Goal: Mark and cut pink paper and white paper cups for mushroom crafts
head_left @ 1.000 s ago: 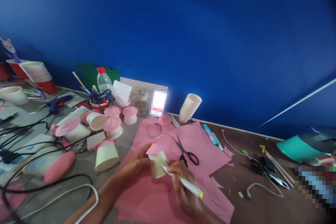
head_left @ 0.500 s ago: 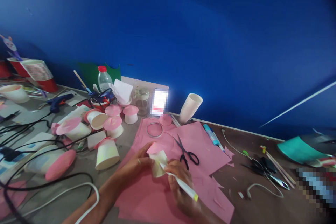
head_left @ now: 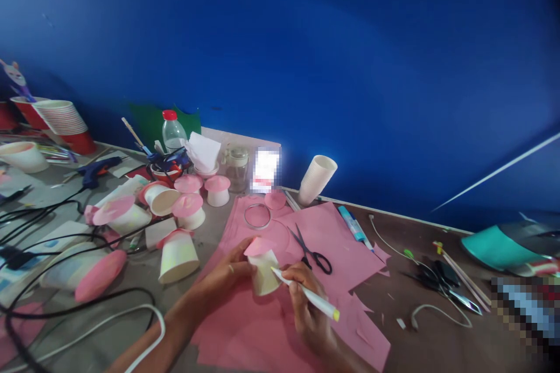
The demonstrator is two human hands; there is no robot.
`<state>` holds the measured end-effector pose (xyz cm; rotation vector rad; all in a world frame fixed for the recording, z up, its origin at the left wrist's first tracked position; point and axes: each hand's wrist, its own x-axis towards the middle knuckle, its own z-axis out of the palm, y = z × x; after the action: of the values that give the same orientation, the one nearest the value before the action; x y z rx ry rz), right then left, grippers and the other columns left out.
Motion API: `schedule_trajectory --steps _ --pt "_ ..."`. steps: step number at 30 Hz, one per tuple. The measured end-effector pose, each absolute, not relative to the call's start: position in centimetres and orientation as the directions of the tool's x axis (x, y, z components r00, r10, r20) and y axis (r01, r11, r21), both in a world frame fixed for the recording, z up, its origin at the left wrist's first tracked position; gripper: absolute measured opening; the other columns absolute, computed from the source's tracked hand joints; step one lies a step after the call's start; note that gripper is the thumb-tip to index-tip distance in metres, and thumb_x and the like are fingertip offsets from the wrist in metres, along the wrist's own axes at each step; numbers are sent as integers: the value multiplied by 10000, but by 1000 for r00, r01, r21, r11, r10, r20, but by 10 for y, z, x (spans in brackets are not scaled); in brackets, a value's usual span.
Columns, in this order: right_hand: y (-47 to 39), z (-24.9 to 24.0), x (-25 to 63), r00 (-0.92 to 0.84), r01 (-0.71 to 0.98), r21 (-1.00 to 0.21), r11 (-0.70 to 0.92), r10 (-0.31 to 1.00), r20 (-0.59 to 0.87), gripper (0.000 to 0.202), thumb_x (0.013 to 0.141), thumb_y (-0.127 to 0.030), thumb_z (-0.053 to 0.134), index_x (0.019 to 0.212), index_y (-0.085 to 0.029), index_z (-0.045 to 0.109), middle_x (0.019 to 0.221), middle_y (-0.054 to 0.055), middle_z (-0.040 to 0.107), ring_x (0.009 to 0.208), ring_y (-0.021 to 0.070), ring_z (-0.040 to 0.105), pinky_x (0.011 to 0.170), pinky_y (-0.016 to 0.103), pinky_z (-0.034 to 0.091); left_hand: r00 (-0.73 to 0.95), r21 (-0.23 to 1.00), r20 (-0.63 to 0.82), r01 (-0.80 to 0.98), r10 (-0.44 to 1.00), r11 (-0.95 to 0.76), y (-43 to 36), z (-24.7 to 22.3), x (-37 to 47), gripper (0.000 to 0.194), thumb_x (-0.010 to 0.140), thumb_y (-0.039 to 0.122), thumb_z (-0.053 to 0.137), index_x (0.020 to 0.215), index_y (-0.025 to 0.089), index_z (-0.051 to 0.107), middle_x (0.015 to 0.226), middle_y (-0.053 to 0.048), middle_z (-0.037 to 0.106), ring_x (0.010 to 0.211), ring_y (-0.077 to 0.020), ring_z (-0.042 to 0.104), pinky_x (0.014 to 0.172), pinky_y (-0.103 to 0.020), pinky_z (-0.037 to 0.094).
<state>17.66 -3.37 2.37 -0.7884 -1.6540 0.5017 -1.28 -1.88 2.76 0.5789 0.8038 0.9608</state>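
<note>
My left hand [head_left: 238, 262] is closed around a small paper cup [head_left: 265, 274] that has a pink paper disc [head_left: 261, 246] on its top. Yellow colouring shows on the cup's side. Pinched in my right hand [head_left: 308, 297] is a white marker [head_left: 312, 297] with a yellow end, its tip at the cup's right side. Pink paper sheets [head_left: 245, 332] lie under both hands. Just beyond my right hand are black-handled scissors [head_left: 312, 253]. A metal ring [head_left: 258, 216] rests on the pink paper behind the cup.
Several pink-topped cups [head_left: 178, 256] crowd the left, among black cables [head_left: 48, 236] and a blue glue gun [head_left: 100, 169]. Behind stand a glass jar [head_left: 237, 170] and a tilted cup stack [head_left: 318, 179]. At right lie a blue marker [head_left: 351, 223] and a white cable [head_left: 441, 310].
My right hand has shifted slightly right with the marker, whose tip is now at the cup's right side. My left hand and the cup are nearly where they were.
</note>
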Motion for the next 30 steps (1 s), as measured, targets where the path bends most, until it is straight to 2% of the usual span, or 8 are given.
schedule_trajectory --steps 4,8,15,18,21,26,30 --pt "-36 21 179 -114 210 -730 651 758 643 252 1033 -303 442 951 -276 679 776 35 678 734 211 676 635 338 574 326 748 -340 -474 882 464 -19 26 -13 697 679 113 670 1354 193 516 837 -18 685 785 -201 645 744 -310 474" --pt "-35 14 180 -98 190 -766 614 788 607 240 1020 -296 452 948 -261 677 810 39 678 732 208 669 627 330 569 316 755 -337 -471 887 455 -20 24 -13 755 678 112 651 1406 199 471 828 -9 680 780 -194 638 741 -306 481" --pt "-32 14 179 -84 224 -737 637 766 637 218 1007 -236 452 962 -258 664 782 13 662 683 185 642 597 297 539 272 748 -386 -467 881 472 -18 25 -13 793 635 118 684 1399 188 482 856 -24 702 782 -195 643 735 -302 483" --pt "-35 14 181 -143 188 -753 631 776 614 239 1016 -259 425 943 -270 651 794 16 662 746 208 660 649 328 552 286 743 -384 -469 878 477 -17 28 -12 843 618 123 698 1424 177 455 842 -28 697 797 -210 644 739 -313 480" --pt "-39 13 184 -203 137 -767 627 776 597 246 1030 -305 398 992 -283 641 817 14 643 776 211 651 689 350 558 334 735 -339 -490 880 469 -18 31 -11 813 621 118 697 1406 179 495 831 -24 693 779 -204 635 728 -310 472" --pt "-33 8 185 38 228 -819 527 835 548 260 1034 -373 432 1073 -238 650 880 24 624 808 181 622 727 312 551 326 723 -341 -508 882 468 -19 26 -15 743 661 87 675 1379 212 529 994 -42 718 833 -194 646 780 -317 490" --pt "-25 3 180 112 136 -897 419 894 435 327 1060 -395 370 1159 -231 634 826 9 651 659 142 609 648 274 539 309 720 -318 -536 896 440 -20 18 -19 785 716 86 660 1456 252 461 1001 -39 721 860 -192 670 804 -318 502"
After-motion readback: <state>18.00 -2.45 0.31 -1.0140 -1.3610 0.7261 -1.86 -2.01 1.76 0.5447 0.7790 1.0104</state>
